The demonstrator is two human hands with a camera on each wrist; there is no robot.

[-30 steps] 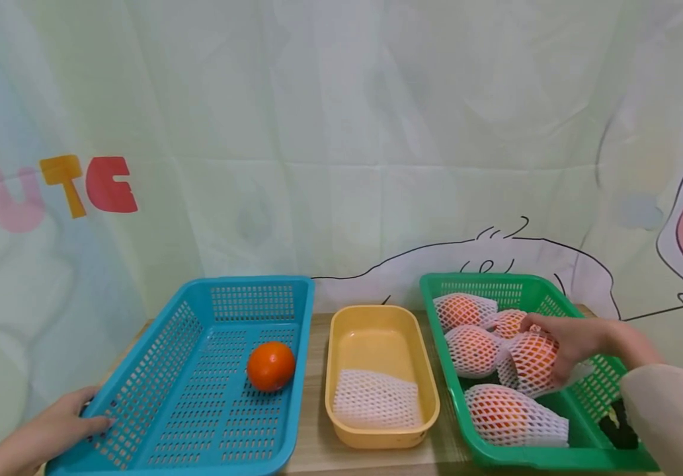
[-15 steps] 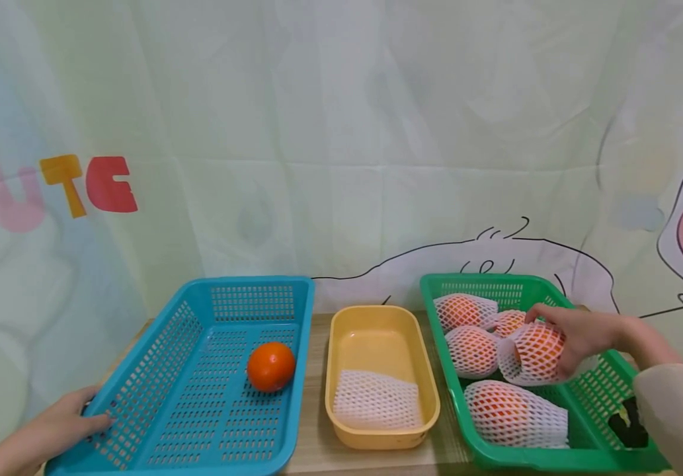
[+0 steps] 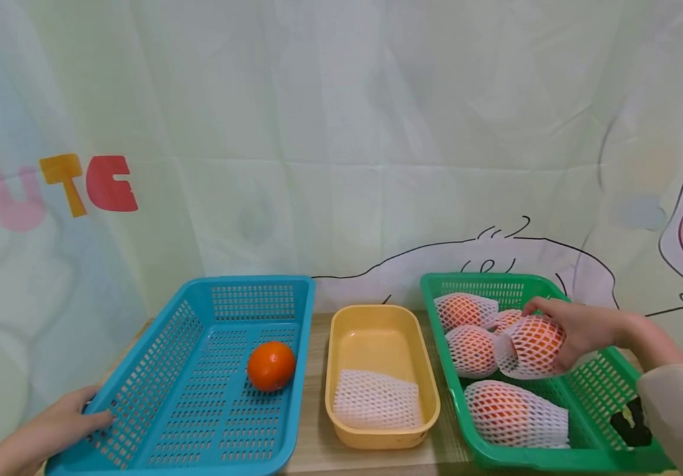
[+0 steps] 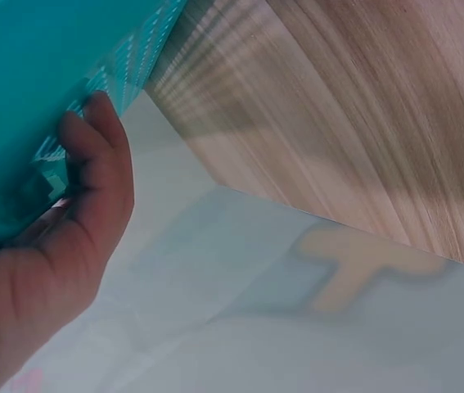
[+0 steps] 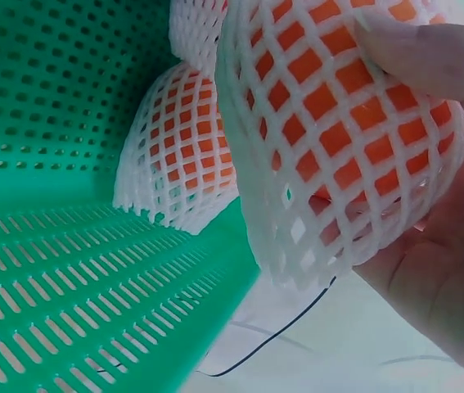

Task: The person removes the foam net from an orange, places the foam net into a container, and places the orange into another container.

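Note:
My left hand [image 3: 58, 420] grips the near left corner of the blue basket [image 3: 304, 396], thumb over the rim; in the left wrist view its fingers [image 4: 105, 176] curl against the basket's outside. One bare orange [image 3: 271, 366] lies in this basket. At the green basket [image 3: 478, 449], my right hand [image 3: 579, 330] holds an orange in a white foam net [image 3: 536, 347] above the basket floor. The right wrist view shows the thumb [image 5: 424, 57] pressing the net from one side, with the other fingers mostly hidden behind the fruit. Several more netted oranges [image 3: 471, 350] lie beside it.
Between the baskets stands a yellow tray [image 3: 377, 337] with a flattened white foam net [image 3: 377, 400] in it. A dark object [image 3: 631, 423] shows by the green basket's right wall. A printed cloth [image 3: 341, 165] hangs behind the wooden table [image 3: 316, 423].
My right hand has lifted the netted orange slightly up from among the others, and the fruit has turned a little. The left hand and blue basket have stayed put.

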